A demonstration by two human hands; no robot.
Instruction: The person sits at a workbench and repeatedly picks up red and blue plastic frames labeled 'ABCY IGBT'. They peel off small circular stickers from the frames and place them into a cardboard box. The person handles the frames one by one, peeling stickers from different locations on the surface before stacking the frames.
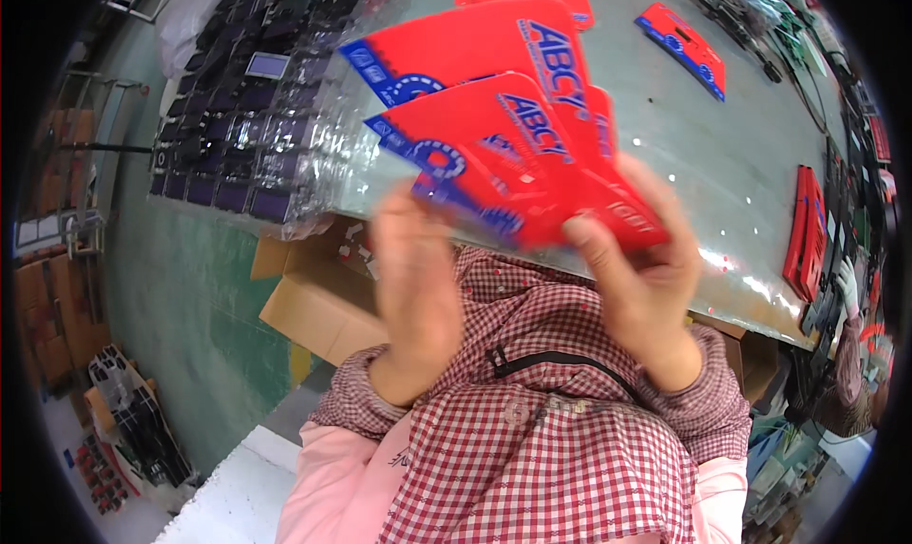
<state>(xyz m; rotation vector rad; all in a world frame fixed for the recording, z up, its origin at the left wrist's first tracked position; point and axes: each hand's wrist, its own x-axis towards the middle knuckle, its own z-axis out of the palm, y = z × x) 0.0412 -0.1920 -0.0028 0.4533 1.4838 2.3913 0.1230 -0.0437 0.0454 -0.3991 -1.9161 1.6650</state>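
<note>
My right hand (651, 278) is closed on several red cardboard packaging cards (475, 45) with blue print, fanned out to the upper left. Its thumb presses on the front of the fan at the lower right. Beside the lower left edge of the cards, my left hand (415, 278) is raised and smeared by motion. Whether its fingers touch a card, I cannot tell. The cards are held above the near edge of a grey-green table (722, 173), in front of my checked apron.
Rows of dark, plastic-wrapped packs (228, 154) cover the table's left side. Another red card (684, 48) lies at the far right, near cables and tools (741, 21). Red folded pieces (806, 230) sit at the right edge. An open cardboard box (323, 306) stands below the table.
</note>
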